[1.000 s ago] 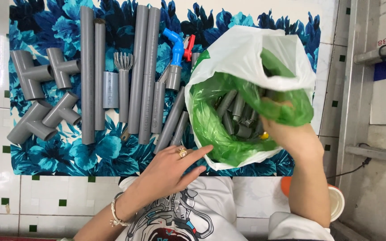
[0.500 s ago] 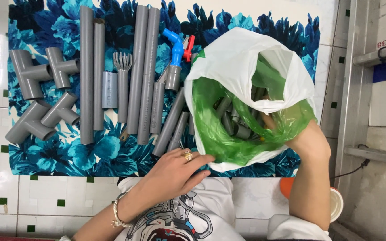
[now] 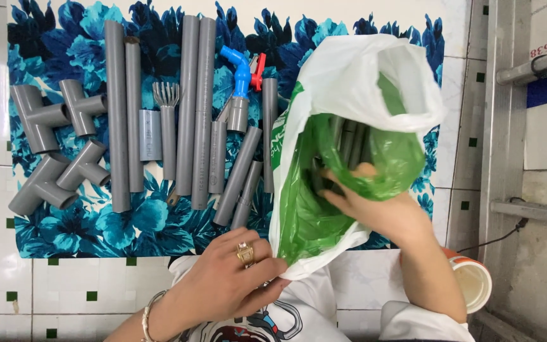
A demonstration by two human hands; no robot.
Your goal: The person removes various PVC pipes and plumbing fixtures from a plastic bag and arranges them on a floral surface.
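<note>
A white and green plastic bag (image 3: 349, 88) lies open on a blue floral mat (image 3: 134, 228), with grey pipe pieces (image 3: 346, 142) inside it. My right hand (image 3: 375, 202) reaches into the bag's mouth, fingers among the pipe pieces; whether it grips one I cannot tell. My left hand (image 3: 232, 278), wearing a ring and bracelet, pinches the bag's near edge and holds it. Left of the bag lie long grey pipes (image 3: 194, 107), short pipe lengths (image 3: 238, 174), grey tee fittings (image 3: 52, 152) and a blue tap (image 3: 240, 66) with a red handle.
The mat rests on a white tiled floor (image 3: 64, 285) with small green squares. A white container (image 3: 473, 282) stands by my right forearm. A metal frame (image 3: 501, 114) and a cable run along the right side.
My right hand has moved from the bag's right rim into the bag among the pipes. The bag's mouth has shifted and opened wider. My left hand slid slightly right along the bag's edge.
</note>
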